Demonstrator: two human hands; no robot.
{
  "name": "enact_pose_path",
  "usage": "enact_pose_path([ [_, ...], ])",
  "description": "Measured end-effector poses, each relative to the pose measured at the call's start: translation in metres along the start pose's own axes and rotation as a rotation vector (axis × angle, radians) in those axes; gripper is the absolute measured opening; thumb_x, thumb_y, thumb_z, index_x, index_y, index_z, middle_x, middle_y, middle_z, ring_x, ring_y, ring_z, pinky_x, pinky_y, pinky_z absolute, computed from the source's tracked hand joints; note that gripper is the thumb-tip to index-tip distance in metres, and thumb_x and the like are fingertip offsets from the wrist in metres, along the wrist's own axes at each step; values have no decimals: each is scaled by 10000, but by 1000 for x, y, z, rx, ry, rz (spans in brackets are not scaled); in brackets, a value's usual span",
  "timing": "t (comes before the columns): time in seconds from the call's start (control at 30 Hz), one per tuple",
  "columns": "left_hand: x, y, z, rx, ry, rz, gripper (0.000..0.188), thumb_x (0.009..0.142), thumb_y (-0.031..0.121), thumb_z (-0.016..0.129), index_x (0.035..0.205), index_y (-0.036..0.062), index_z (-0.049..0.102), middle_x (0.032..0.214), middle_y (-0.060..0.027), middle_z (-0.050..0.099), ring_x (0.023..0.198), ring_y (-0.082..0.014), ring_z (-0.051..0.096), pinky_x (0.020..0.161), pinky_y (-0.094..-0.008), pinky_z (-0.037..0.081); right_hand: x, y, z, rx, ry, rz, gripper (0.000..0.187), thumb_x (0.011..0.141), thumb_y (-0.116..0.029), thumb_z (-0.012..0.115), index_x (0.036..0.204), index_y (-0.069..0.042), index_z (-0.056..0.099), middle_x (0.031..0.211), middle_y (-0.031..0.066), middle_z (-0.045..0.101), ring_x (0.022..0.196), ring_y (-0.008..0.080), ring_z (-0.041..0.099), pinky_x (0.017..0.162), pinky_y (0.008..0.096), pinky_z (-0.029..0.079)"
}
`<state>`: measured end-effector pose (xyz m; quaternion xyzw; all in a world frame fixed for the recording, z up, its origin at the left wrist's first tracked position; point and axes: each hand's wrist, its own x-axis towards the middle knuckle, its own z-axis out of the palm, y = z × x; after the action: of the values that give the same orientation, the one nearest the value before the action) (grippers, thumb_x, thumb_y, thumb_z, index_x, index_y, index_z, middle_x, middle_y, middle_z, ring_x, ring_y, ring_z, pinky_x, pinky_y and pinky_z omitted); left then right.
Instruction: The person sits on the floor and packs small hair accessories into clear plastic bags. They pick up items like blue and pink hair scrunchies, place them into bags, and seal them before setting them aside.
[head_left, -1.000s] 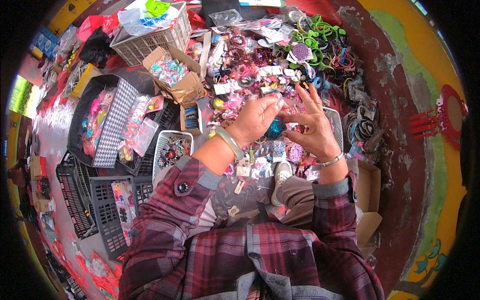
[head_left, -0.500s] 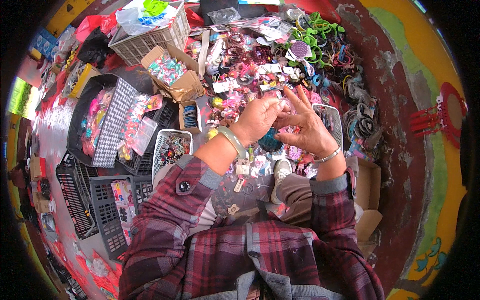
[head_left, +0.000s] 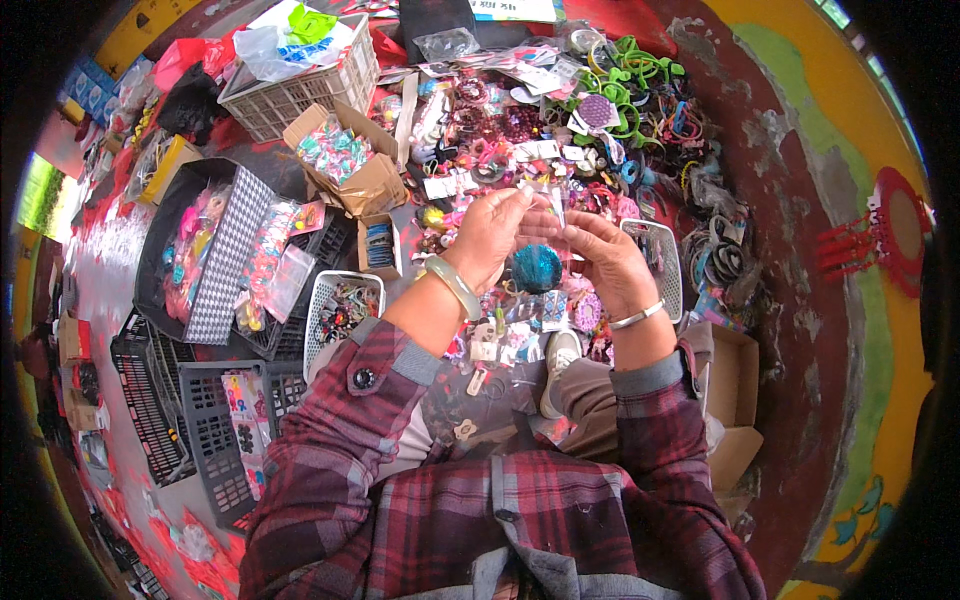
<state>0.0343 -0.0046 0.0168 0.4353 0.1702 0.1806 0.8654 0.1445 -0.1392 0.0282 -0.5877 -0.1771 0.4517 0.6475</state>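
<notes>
Both my hands are raised over a heap of small hair accessories [head_left: 490, 150], fingertips close together. Between them is a thin, see-through piece of plastic [head_left: 555, 203], perhaps a small bag; its contents cannot be made out. My left hand [head_left: 497, 232], with a pale bangle at the wrist, pinches one side of it. On the other side, the thumb and fingers of my right hand [head_left: 612, 262] close on its edge; a silver bracelet circles that wrist. Just below the fingers shows a round, teal, glittery piece [head_left: 537, 268]. Carded and bagged trinkets [head_left: 500, 340] lie nearer to me.
White baskets [head_left: 343, 300] [head_left: 655, 262] flank the heap. Leftward stand a cardboard box [head_left: 345, 155] of packets, a houndstooth-sided bin [head_left: 228, 255] and dark crates [head_left: 215, 430]. Green and black headbands [head_left: 640, 85] lie far right, beside a worn wall [head_left: 800, 300]. An open carton [head_left: 735, 375] sits near my right arm.
My right hand's raised fingers have come down and closed toward the plastic. Both hands have shifted slightly, uncovering more of the teal piece below.
</notes>
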Motion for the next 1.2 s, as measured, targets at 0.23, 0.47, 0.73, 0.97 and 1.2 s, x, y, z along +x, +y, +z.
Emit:
enact_pose_path([
  [0.23, -1, -1, -1, 35, -43, -11, 300, 924, 226, 427, 987, -48, 533, 909, -154, 614, 846, -213, 616, 767, -329, 512, 4, 4, -3, -160, 133, -106, 240, 798, -173, 629, 975, -18, 582, 839, 31, 627, 761, 99, 583, 635, 217, 449],
  [0.47, -1, -2, 2, 59, -14, 77, 310, 923, 226, 428, 992, -60, 526, 937, -175, 606, 881, -228, 613, 786, -331, 508, -3, 7, 11, -865, 348, -488, 226, 761, -158, 662, 900, 19, 638, 813, 84, 654, 730, 98, 599, 620, 240, 470],
  [0.73, -3, 0, 4, 96, -33, 66, 316, 929, 239, 413, 986, -51, 525, 932, -170, 614, 889, -218, 613, 809, -323, 494, -2, 5, 6, -603, 357, -372, 173, 792, -132, 611, 863, 23, 643, 728, 79, 654, 609, 129, 601, 558, 226, 463],
  [0.97, -2, 8, -3, 195, 38, -39, 272, 901, 280, 482, 975, 31, 564, 893, -49, 633, 721, -94, 577, 600, -238, 466, -3, -9, -9, 30, 114, -153, 122, 832, -73, 541, 860, 26, 606, 876, 103, 636, 789, 155, 616, 709, 250, 488],
  [1.2, -3, 13, -1, 294, -129, -57, 248, 859, 268, 568, 991, 59, 577, 847, 7, 589, 695, -36, 540, 491, -172, 446, 0, -10, -14, 215, 138, -145, 70, 828, -9, 531, 826, 54, 561, 866, 145, 613, 811, 215, 624, 754, 268, 514],
])
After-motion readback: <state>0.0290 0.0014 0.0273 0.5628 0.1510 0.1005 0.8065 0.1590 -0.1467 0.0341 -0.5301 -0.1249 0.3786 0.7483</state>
